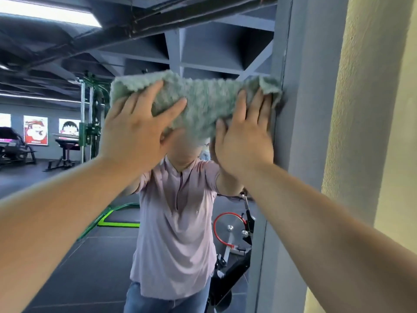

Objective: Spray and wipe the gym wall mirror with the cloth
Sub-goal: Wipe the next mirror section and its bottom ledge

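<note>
A green fluffy cloth is spread flat against the wall mirror, high up near the mirror's right edge. My left hand presses on the cloth's left part with straight, spread fingers. On the cloth's right part my right hand presses flat, its fingertips close to the grey frame. Both arms reach up and forward. The mirror shows a person in a pink shirt and jeans with both arms raised. No spray bottle is in view.
A grey frame strip borders the mirror on the right, and a cream wall stands beyond it. Reflected in the mirror are a spin bike, green weight machines and wall posters.
</note>
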`<state>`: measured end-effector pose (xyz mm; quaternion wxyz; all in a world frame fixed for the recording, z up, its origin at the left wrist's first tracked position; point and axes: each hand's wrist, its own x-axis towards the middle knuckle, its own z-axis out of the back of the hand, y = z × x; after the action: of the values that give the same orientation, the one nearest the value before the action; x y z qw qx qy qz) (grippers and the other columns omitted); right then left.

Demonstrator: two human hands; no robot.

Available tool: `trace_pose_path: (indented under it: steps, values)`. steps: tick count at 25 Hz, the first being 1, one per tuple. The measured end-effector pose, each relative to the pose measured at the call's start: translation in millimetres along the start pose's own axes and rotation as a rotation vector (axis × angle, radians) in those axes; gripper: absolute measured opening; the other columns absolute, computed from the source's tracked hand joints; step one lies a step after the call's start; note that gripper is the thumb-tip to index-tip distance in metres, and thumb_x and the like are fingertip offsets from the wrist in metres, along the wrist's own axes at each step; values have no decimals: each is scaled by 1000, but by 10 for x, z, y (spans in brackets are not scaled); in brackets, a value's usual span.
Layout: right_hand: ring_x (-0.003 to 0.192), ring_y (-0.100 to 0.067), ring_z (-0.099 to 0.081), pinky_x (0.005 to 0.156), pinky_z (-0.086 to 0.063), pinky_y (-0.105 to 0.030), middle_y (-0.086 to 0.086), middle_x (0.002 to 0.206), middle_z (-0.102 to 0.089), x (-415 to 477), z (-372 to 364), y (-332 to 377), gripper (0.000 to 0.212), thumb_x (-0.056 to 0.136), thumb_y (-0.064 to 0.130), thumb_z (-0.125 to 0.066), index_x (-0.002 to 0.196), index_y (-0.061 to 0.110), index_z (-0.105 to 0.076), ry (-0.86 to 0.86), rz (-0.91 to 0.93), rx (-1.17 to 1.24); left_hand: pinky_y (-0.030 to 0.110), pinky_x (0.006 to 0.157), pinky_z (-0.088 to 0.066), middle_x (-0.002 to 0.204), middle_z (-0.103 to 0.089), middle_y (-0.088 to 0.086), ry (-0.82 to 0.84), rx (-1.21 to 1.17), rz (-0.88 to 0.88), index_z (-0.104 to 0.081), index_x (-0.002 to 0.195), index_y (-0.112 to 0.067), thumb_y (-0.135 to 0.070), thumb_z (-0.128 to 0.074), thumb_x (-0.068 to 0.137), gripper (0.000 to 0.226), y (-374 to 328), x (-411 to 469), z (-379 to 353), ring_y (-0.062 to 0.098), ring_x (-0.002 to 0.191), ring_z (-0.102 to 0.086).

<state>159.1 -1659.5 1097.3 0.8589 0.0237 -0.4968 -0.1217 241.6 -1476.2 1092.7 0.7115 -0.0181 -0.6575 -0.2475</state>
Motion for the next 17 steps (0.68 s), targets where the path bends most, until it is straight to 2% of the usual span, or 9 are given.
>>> trace_pose_path:
  steps: [2, 5, 8, 12, 14, 17]
  values:
    - [147, -32, 18, 119, -10, -44, -18, 160, 16, 438, 136, 133, 69, 101, 46, -24, 154, 14, 7, -102, 13, 29, 52, 109, -28, 157, -22, 21, 42, 17, 59, -34, 147, -34, -59, -33, 95, 58, 84, 375, 37, 45, 132, -38]
    - [147, -31, 16, 117, -3, -38, -17, 160, 16, 646, 169, 114, 68, 101, 47, -21, 155, 17, 7, -182, 34, 4, 46, 116, -9, 162, -3, 12, 42, -10, 106, -15, 152, -40, -58, -23, 99, 56, 118, 616, 15, 37, 146, -15]
    - [147, -35, 13, 116, 10, -37, -22, 159, 12, 81, -217, -47, 68, 100, 47, -18, 155, 14, 6, -201, 69, -71, 47, 118, -7, 161, -8, 14, 14, -51, 98, -20, 152, -36, -53, -24, 101, 54, -33, 167, -109, 38, 145, -18]
    - [146, -40, 10, 116, 11, -43, -26, 158, 6, -663, -509, -131, 72, 98, 46, -23, 154, 12, 6, -21, 64, -124, 53, 114, -20, 158, -20, 18, 119, -47, 32, -34, 149, -29, -49, -35, 98, 54, -222, -696, -56, 43, 132, -37]
    - [145, -38, 16, 117, 9, -44, -20, 160, 12, -367, -363, -55, 73, 98, 47, -26, 154, 17, 10, -5, 34, -57, 53, 115, -15, 160, -11, 17, 200, -28, 22, -24, 151, -34, -55, -29, 99, 57, -94, -484, 11, 43, 138, -29]
    - [146, -33, 18, 118, -5, -45, -9, 161, 14, 176, -77, 62, 71, 98, 50, -27, 154, 25, 9, -107, 37, 44, 50, 118, 1, 161, 7, 14, 203, -35, 126, -5, 153, -40, -59, -18, 98, 60, 115, 40, 27, 35, 148, -4]
